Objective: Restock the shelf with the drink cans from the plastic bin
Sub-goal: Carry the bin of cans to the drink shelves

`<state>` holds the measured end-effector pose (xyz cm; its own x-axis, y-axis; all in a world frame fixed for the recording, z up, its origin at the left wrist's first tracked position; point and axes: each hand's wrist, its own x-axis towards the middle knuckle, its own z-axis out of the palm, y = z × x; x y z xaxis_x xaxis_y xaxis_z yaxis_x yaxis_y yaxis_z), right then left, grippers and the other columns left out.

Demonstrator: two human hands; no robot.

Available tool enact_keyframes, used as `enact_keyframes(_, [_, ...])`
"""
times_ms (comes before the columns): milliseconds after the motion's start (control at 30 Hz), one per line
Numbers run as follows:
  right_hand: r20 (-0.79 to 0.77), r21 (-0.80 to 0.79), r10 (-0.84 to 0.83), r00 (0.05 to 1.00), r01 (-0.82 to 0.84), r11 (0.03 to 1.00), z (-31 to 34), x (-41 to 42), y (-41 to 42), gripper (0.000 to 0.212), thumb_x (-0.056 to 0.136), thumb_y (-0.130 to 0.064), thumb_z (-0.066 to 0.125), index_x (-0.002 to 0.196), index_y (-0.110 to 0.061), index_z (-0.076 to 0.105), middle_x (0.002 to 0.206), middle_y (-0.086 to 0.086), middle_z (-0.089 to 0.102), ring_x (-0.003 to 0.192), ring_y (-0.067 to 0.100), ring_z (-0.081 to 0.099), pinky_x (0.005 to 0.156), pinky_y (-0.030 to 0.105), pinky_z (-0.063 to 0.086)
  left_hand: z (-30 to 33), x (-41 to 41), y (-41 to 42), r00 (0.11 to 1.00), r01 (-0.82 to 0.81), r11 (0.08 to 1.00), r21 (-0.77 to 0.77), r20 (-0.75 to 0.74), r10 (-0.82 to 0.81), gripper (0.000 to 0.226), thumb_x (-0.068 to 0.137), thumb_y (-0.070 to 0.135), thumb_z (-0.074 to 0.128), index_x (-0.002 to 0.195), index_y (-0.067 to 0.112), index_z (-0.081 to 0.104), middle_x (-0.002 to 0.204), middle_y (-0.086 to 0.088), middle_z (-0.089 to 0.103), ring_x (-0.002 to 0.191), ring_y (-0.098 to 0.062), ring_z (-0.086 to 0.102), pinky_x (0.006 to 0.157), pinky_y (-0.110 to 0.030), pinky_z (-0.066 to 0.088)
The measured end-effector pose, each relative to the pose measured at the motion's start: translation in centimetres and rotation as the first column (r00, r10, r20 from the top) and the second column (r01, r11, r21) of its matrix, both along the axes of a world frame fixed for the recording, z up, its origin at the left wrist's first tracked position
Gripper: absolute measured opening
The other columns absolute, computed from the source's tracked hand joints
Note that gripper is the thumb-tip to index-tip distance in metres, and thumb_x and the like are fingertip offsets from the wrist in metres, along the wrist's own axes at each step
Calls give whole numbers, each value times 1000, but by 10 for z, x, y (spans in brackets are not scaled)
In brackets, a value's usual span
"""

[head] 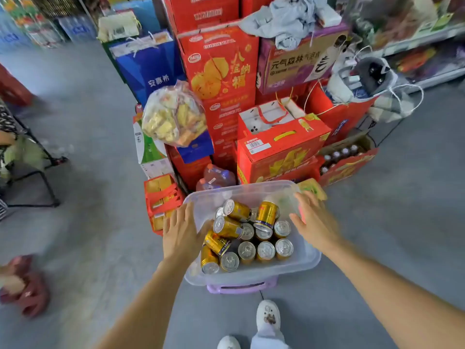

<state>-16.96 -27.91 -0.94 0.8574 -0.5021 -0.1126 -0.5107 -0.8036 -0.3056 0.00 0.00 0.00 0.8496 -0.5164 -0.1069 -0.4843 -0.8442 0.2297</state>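
Both your hands are spread open and empty: left hand (pixel 181 233) at the clear plastic bin's (pixel 305 258) left rim, right hand (pixel 317 222) over its right rim, gold drink cans (pixel 247 238) between.

A grey concrete floor (pixel 100 122) fills the room, evenly lit. Stacked red cartons (pixel 221 79) rise in the middle, with a blue gift bag (pixel 151 64) beside them. A black metal chair frame (pixel 37 172) stands at the far left (partly cut off). Store shelving (pixel 422 46) runs along the upper right.
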Motion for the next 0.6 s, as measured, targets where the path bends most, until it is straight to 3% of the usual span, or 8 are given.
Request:
enact_keyframes(200, [-190,133,-129,973,155,979,-46,-4,-27,47,88,-23,59,130,-17,38,136,11,35,113,40,48,81,46,49,-51,3,0,976,-162,987,25,-144,164,73,96,39,50,155,16,13,159,-10,19,143,-34,22,112,-49,29])
enact_keyframes(300, [-213,231,-197,957,245,942,-64,-7,-34,56,91,-20,56,140,-16,28,132,18,42,113,43,51,84,47,46,-72,5,0,929,-277,960,38,-247,277,72,99,31,46,155,14,4,162,-11,8,144,-36,20,112,-51,28])
enact_keyframes(400, [-290,341,-301,908,392,854,-77,-8,-37,71,97,-28,50,153,-11,9,148,20,34,128,40,43,98,47,39,-87,6,0,874,-369,929,23,-331,356,70,99,24,45,154,13,3,158,-16,16,138,-41,30,105,-53,34])
enact_keyframes(467, [-325,408,-375,868,486,773,-84,-8,-42,75,97,-34,50,154,-12,6,153,17,32,133,37,41,105,45,35,-93,9,1,853,-411,911,23,-342,394,69,99,21,47,154,13,6,151,-21,29,132,-43,37,99,-54,37])
enact_keyframes(533, [-339,436,-429,837,544,717,-92,-9,-50,75,93,-36,55,153,-15,15,145,17,45,128,38,46,104,45,39,-97,14,3,847,-432,902,8,-338,410,66,98,19,49,153,15,13,144,-22,39,127,-43,43,95,-52,40])
enact_keyframes(600, [-323,445,-453,831,556,702,-98,-9,-56,68,85,-39,61,144,-20,35,123,15,61,114,39,56,96,46,46,-102,18,7,843,-445,895,-4,-339,418,63,97,19,52,151,18,20,141,-19,46,122,-42,48,91,-51,43])
